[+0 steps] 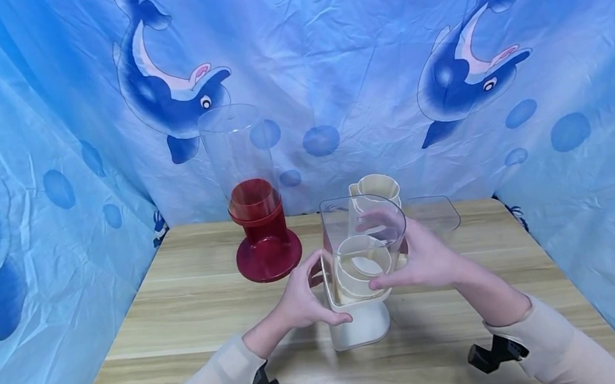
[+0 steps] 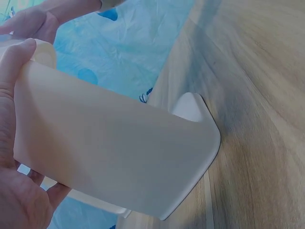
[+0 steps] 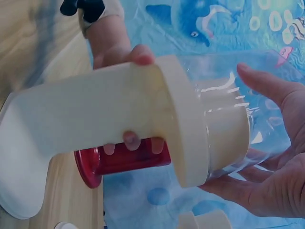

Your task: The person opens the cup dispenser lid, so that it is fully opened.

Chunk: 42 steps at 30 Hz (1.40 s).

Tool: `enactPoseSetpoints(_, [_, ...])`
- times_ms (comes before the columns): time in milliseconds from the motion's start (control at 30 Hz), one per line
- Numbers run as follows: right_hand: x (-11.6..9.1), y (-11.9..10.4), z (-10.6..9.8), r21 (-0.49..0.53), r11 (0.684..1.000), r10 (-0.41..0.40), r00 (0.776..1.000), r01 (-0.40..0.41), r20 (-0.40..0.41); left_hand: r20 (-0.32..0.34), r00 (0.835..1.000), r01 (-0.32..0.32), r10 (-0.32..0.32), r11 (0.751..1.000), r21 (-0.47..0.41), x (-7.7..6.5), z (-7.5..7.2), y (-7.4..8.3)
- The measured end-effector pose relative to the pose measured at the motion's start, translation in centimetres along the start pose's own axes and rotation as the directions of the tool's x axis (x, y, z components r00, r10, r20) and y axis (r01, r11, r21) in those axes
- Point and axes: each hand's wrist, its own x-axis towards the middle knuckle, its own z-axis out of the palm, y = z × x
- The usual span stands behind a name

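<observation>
A cream stand (image 1: 361,329) with a flat foot rises from the wooden table in front of me. My left hand (image 1: 308,300) grips its upper column just below the collar, thumb in front and fingers behind. Over the stand's round inner cup sits a see-through plastic container (image 1: 336,217), its lower edge at the cream collar (image 3: 183,121). My right hand (image 1: 430,254) holds this container from the right, thumb on the near side and fingers round the far side. In the right wrist view, the clear wall surrounds the cup (image 3: 228,124).
Back left stands a red stand (image 1: 269,259) topped by a tall clear cylinder (image 1: 233,149). Behind the container is another cream part (image 1: 383,186) with a round opening. A clear flat-looking piece (image 1: 436,212) lies at the back right. Blue dolphin-print curtains (image 1: 295,63) enclose the table.
</observation>
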Motion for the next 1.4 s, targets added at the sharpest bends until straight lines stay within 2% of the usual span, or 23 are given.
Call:
enactPoseSetpoints(200, [-0.1, -0.6, 0.1, -0.069, 0.996, 0.047, 0.998, -0.049, -0.03, -0.007, 1.0, 0.016, -0.016, 1.0, -0.016, 0.0, 0.1, -0.1])
enactPoseSetpoints(300, [-0.1, -0.7, 0.1, -0.081, 0.996, 0.043, 0.999, -0.046, -0.027, -0.012, 1.0, 0.026, -0.026, 1.0, -0.012, -0.1, 0.1, -0.2])
enactPoseSetpoints(433, [-0.1, -0.2, 0.4, -0.044, 0.999, -0.016, 0.999, 0.014, -0.038, -0.022, 1.0, 0.022, -0.022, 1.0, -0.001, -0.1, 0.2, -0.2])
enactPoseSetpoints(500, [-0.2, 0.2, 0.9, 0.006, 0.998, -0.056, 0.996, 0.057, -0.063, -0.028, 0.999, 0.02, -0.02, 1.0, 0.008, -0.2, 0.2, -0.2])
enactPoseSetpoints(600, [-0.4, 1.1, 1.8, 0.075, 0.988, -0.125, 0.986, 0.134, -0.113, -0.036, 0.999, 0.008, -0.007, 1.0, 0.025, -0.3, 0.3, -0.4])
enactPoseSetpoints(733, [-0.5, 2.1, 2.8, 0.116, 0.974, -0.17, 0.969, 0.192, -0.179, -0.047, 0.999, -0.022, 0.023, 0.999, 0.03, -0.5, 0.3, -0.5])
enactPoseSetpoints(867, [-0.5, 2.1, 2.8, 0.101, 0.981, -0.144, 0.967, 0.168, -0.211, -0.041, 0.998, -0.05, 0.05, 0.999, 0.01, -0.4, 0.4, -0.5])
enactPoseSetpoints(1000, [-0.3, 1.6, 2.4, 0.091, 0.985, -0.126, 0.972, 0.146, -0.198, -0.034, 0.997, -0.069, 0.069, 0.998, -0.005, -0.1, 0.5, -0.4])
enactPoseSetpoints(1267, [-0.2, 1.6, 1.7, 0.123, 0.982, -0.119, 0.979, 0.14, -0.164, -0.037, 0.998, -0.052, 0.054, 0.998, 0.028, 0.2, 0.7, -0.3])
enactPoseSetpoints(1400, [-0.5, 1.8, 1.7, 0.086, 0.985, -0.131, 0.977, 0.147, -0.167, -0.024, 0.999, -0.042, 0.043, 0.998, 0.045, 0.2, 0.7, -0.2])
